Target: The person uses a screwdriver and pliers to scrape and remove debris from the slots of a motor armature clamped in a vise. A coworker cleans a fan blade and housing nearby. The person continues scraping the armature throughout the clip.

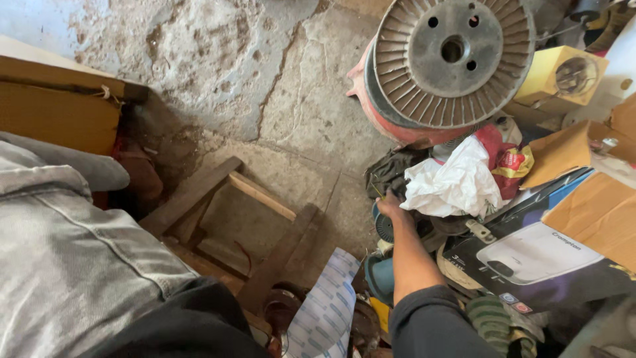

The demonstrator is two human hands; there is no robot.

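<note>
My right hand [391, 205] reaches from a dark sleeve [430, 328] into a heap of clutter. Its fingers curl against the lower left edge of a crumpled white cloth [457, 182], just above a dark round tool part [383, 227]. The fingertips are tucked into the heap, so I cannot tell whether they grip anything. A thin yellowish stick [376, 191] pokes up right beside the knuckles. A teal power tool body [379, 275] lies under my forearm. My left hand is out of view.
A big ribbed grey metal spool [450, 59] leans on a red drum [397, 132] behind the heap. Cardboard pieces [596, 212], a yellow box [563, 73] and a dark appliance box [536, 255] crowd the right. A wooden frame [232, 212] and printed sheet [328, 305] lie on cracked concrete.
</note>
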